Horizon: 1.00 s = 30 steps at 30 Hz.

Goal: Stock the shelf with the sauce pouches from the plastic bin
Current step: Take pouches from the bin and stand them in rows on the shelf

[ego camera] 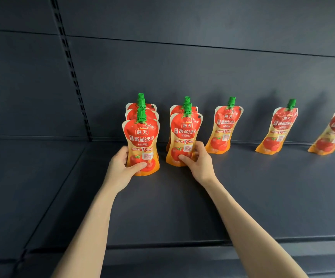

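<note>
Red and orange tomato sauce pouches with green caps stand on a dark shelf. My left hand grips the base of the front pouch, which stands upright in a row of three. My right hand holds the lower part of the front pouch of a second row of two. Three single pouches lean against the back panel further right: one, another, and a third cut off by the frame's edge. The plastic bin is out of view.
The dark back panel rises behind the pouches. A slotted upright post runs down at the left. A neighbouring shelf section lies left of it. The shelf's front lip crosses the bottom.
</note>
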{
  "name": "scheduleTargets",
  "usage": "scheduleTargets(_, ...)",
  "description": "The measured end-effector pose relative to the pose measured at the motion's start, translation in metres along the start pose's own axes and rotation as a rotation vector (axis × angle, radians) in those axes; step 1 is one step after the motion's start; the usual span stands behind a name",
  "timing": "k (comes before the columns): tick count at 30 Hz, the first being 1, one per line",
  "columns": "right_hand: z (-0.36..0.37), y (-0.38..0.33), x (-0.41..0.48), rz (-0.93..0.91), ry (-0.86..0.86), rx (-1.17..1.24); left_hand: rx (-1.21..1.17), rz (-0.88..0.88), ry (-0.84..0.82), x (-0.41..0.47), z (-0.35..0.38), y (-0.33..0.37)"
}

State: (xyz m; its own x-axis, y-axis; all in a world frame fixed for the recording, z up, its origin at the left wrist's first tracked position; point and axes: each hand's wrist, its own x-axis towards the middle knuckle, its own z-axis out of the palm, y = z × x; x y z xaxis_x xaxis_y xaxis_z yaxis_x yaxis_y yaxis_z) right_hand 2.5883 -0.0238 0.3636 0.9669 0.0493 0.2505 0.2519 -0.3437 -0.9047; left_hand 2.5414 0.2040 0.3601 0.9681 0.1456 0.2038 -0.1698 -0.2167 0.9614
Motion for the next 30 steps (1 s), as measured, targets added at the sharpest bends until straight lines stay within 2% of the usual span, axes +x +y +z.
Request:
scheduleTargets(15, 0.0082, 0.0028, 0.0034, 0.072, -0.034, -0.198, 0.04, 0.027, 0.055, 0.0036, -0.0005, -0.0093)
scheduleTargets(30, 0.0072, -0.0018, 0.0013, 0.094, -0.034, -0.217, 0.133, 0.017, 0.077, -0.0016, 0.0009, -0.0053)
